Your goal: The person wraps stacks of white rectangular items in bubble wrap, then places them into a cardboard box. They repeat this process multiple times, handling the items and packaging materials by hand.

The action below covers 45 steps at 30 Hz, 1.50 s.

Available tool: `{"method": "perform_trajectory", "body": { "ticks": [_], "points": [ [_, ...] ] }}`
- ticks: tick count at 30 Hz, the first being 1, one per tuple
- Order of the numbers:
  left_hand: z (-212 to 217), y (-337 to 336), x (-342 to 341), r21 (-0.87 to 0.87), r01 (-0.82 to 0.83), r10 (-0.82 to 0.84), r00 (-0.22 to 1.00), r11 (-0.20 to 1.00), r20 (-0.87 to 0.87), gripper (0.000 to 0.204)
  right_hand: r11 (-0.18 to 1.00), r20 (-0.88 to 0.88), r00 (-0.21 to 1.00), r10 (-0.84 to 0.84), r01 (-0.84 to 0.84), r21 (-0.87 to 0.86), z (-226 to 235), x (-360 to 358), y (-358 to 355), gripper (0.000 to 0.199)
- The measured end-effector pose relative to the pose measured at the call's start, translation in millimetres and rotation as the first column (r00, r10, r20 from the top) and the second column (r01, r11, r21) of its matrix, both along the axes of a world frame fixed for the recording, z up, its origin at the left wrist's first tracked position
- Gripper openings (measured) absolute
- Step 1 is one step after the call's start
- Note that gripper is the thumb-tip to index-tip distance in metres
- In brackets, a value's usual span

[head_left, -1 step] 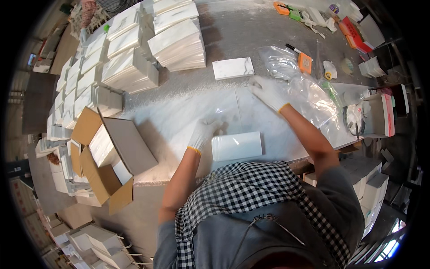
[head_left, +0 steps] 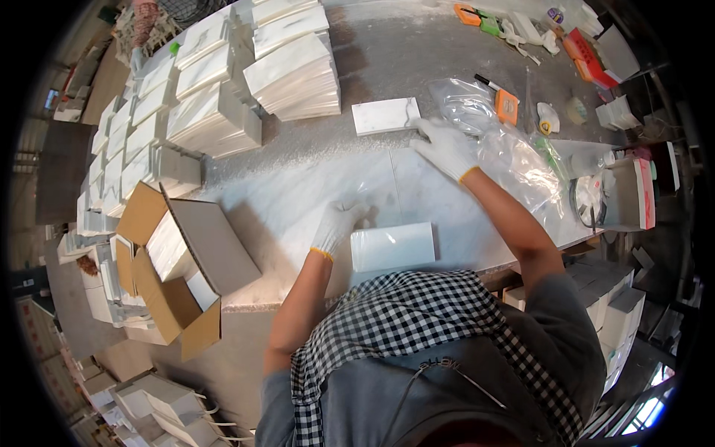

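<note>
My left hand point(head_left: 339, 226), in a white knitted glove with a yellow cuff, rests on the pale work surface with its fingers curled closed. Whatever lies in those fingers is too small to make out. Just right of it sits a stack of tiles point(head_left: 392, 247) with a plain pale top. Farther off, my gloved right hand point(head_left: 447, 151) reaches to the near right corner of a single white tile with grey veins point(head_left: 386, 116). Its thumb and fingers are apart, with nothing gripped. Clear plastic bags point(head_left: 518, 160) lie right beside that hand.
Many stacks of marble-look tiles point(head_left: 294, 78) stand at the back left. An open cardboard box point(head_left: 231, 246) with tiles inside is tilted at the left edge. An orange tape measure point(head_left: 507, 106) and a black marker point(head_left: 485, 81) lie at the right. Another person's arm point(head_left: 141, 30) shows far left.
My right hand's fingers have spread slightly and come closer to the veined tile's corner. My left hand has stayed nearly in place.
</note>
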<state>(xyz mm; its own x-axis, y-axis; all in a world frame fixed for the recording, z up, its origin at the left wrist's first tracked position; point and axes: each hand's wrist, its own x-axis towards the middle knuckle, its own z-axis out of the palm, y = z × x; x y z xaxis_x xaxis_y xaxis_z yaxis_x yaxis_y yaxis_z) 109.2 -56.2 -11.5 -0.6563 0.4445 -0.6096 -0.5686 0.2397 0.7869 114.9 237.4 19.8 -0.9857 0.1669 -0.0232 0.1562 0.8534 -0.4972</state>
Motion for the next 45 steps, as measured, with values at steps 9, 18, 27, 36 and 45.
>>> {"method": "perform_trajectory", "body": {
  "ticks": [9, 18, 27, 36, 45],
  "points": [
    [17, 4, 0, -0.048, -0.015, 0.019, 0.998, 0.999, 0.068, 0.022, 0.819, 0.058, 0.86, 0.507, -0.502, 0.279, -29, -117, 30, 0.087],
    [-13, 0, 2, 0.007, -0.021, 0.021, 0.999, 1.0, 0.029, 0.023, 0.961, 0.049, 0.961, 0.272, -0.274, 0.045, 1, -60, 6, 0.085],
    [9, 5, -8, -0.071, -0.029, 0.03, 0.999, 0.997, 0.011, 0.026, 0.843, -0.16, 0.841, 0.517, -0.532, -0.073, 61, 100, -56, 0.077],
    [-3, 2, -12, -0.021, 0.053, -0.053, 0.998, 0.998, -0.031, 0.024, 0.844, -0.121, 0.844, 0.523, -0.532, -0.066, 50, 129, -95, 0.066],
    [-6, -1, -10, 0.013, 0.013, -0.013, 0.999, 1.0, -0.036, 0.027, 0.907, -0.113, 0.95, 0.292, -0.312, -0.281, 46, 122, -83, 0.082]
  ]
}}
